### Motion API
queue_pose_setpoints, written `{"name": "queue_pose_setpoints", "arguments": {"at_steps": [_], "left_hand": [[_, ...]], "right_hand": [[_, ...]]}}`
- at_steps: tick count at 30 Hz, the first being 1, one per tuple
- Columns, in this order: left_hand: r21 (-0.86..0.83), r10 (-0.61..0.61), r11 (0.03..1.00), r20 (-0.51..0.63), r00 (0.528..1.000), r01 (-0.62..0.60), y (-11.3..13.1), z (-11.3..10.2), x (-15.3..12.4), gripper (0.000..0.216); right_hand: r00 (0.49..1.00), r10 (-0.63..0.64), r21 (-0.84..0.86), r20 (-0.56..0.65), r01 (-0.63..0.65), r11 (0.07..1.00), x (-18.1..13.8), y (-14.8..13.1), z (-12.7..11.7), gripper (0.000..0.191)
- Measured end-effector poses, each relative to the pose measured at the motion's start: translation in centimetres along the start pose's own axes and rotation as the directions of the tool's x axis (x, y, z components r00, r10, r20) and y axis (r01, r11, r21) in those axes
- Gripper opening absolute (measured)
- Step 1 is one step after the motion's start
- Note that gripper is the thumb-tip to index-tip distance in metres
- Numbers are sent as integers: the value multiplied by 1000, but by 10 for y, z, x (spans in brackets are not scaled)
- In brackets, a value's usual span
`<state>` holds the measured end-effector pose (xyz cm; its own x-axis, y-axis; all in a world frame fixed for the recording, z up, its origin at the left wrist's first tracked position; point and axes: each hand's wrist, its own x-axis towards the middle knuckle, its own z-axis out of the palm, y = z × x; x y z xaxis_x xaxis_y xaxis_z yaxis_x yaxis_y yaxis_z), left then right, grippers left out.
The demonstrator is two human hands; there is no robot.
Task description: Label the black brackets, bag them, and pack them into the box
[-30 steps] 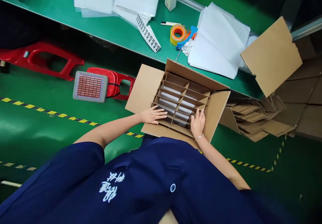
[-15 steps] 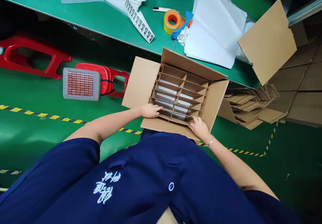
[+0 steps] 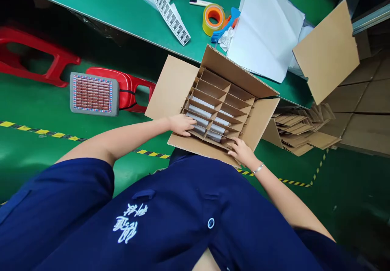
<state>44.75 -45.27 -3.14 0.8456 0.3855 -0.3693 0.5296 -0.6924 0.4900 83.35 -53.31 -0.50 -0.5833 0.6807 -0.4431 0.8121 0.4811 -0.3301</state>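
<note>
An open cardboard box [image 3: 258,120] stands in front of me with its flaps folded outward. Inside it sits a cardboard divider grid [image 3: 217,104], with white sheet material [image 3: 198,118] showing through several cells. My left hand [image 3: 182,124] rests on the near left corner of the grid, fingers stretched over the box edge. At the near right corner, my right hand [image 3: 242,151] touches the end of the grid, its fingers slightly bent and apart. Neither palm is wrapped round anything. The fingertips inside the box are partly hidden.
The green worktable [image 3: 128,15] carries a tape roll [image 3: 213,19], a blue tape cutter [image 3: 227,25], a label strip [image 3: 172,17] and white sheets [image 3: 262,31]. Red stools [image 3: 128,92] stand left. Flattened cardboard [image 3: 300,131] and stacked boxes [image 3: 365,128] lie right.
The view has shifted a little, and the box appears slightly more turned. My left hand's fingers have spread and bent down at the grid corner. My right hand's fingers have opened a bit.
</note>
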Motion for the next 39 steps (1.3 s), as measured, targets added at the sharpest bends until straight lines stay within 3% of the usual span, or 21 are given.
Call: {"name": "queue_pose_setpoints", "arguments": {"at_steps": [2, 4, 7, 9, 12, 18, 24, 28, 32, 35, 39], "left_hand": [[-32, 55, 998, -59, 997, -57, 10, -13, 14, 38], [-74, 166, 982, -114, 980, -175, 29, -23, 42, 47], [-156, 401, 899, -79, 913, -408, 68, -23, 100, 53], [-172, 417, 891, -56, 907, -420, 90, -12, 132, 61], [-161, 369, 915, -37, 929, -370, 109, 9, 157, 68], [-110, 350, 934, 94, 932, -340, 130, 34, 181, 65], [-9, 311, 949, 209, 927, -316, 150, 37, 194, 56], [74, 273, 948, 308, 912, -309, 147, 25, 197, 53], [167, 157, 954, 425, 891, -248, 136, 13, 195, 50], [220, 75, 956, 457, 886, -194, 132, 6, 188, 43], [239, 55, 950, 506, 861, -201, 133, -2, 181, 33]], "right_hand": [[999, -6, -8, -47, 5, 1000, -14, 13, -12, 43], [987, 65, -36, -147, -71, 997, -24, 24, -18, 49], [959, 144, -36, -244, -157, 987, -27, 30, -13, 49], [955, 142, -8, -260, -149, 989, -24, 30, -5, 46], [946, 167, 36, -278, -163, 986, -23, 30, 9, 45], [918, 246, 123, -311, -218, 968, -46, 43, 41, 42], [902, 252, 241, -350, -173, 955, -54, 49, 61, 50], [898, 198, 253, -394, -102, 962, -44, 45, 52, 48], [887, 113, 194, -448, -27, 981, -20, 31, 27, 41], [888, 98, 157, -450, -29, 987, -7, 21, 13, 35], [902, 114, 119, -416, -71, 990, -8, 23, 10, 35]]}}
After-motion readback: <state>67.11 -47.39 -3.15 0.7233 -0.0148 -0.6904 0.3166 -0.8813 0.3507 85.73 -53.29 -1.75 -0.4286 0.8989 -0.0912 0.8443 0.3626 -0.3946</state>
